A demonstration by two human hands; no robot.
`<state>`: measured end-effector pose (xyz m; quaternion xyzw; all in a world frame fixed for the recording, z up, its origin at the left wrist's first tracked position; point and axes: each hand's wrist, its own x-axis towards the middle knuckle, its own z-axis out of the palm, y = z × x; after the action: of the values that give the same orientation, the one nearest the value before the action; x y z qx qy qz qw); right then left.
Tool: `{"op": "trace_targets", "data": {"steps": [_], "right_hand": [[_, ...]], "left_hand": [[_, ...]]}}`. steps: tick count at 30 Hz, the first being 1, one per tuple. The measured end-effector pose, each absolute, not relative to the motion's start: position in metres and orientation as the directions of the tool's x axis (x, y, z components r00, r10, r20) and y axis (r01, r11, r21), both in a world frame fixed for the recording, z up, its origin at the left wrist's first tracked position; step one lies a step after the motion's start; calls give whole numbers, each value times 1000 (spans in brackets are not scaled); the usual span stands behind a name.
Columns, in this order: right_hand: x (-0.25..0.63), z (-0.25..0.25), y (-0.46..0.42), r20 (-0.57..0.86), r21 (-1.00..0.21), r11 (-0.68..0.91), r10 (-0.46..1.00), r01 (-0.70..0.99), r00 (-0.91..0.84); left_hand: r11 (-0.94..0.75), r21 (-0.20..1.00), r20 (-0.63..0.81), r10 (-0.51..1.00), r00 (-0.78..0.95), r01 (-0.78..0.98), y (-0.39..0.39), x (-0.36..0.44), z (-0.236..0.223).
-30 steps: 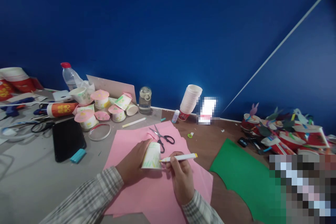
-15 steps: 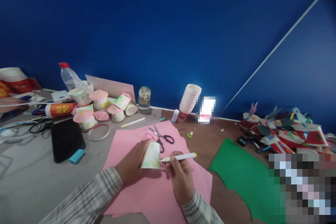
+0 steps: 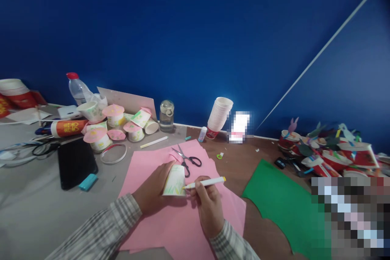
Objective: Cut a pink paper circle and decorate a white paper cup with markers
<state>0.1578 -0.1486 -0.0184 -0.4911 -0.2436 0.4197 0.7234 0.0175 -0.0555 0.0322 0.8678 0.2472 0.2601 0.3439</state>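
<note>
My left hand (image 3: 154,187) is closed around a white paper cup (image 3: 174,180), which rests upside down over pink paper (image 3: 164,227). Green and yellow strokes mark the cup's side near its rim. In my right hand (image 3: 209,207) is a yellow marker (image 3: 205,182), gripped between thumb and fingers, its tip at the cup's right side. Just behind the cup lie black-handled scissors (image 3: 187,159) on the pink sheets, blades apart. A capped-looking slim marker (image 3: 154,142) lies beyond the paper's left corner.
Decorated cups with pink tops (image 3: 96,138) cluster at the back left, near a black tablet-like slab (image 3: 76,163). A glass water bottle (image 3: 166,115), glue stick (image 3: 202,134) and stacked cups (image 3: 219,114) stand along the blue wall. Green paper (image 3: 283,203) lies right, before red cup crafts (image 3: 338,158).
The marker's tip has shifted slightly against the cup while my left hand keeps its hold. Half a second ago another person's hand showed at the far left edge; it is gone now.
</note>
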Motion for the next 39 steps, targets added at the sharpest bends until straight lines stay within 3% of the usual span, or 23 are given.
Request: {"op": "trace_targets", "data": {"steps": [30,39], "right_hand": [[155,-12,-149,-150,-860,131,859,-493,490],[162,-6,-142,-178,-790,220,811,-572,558]], "left_hand": [[-689,678,310,585,750,257,-53,13,21],[-746,624,344,530,775,233,-52,11,16]]}}
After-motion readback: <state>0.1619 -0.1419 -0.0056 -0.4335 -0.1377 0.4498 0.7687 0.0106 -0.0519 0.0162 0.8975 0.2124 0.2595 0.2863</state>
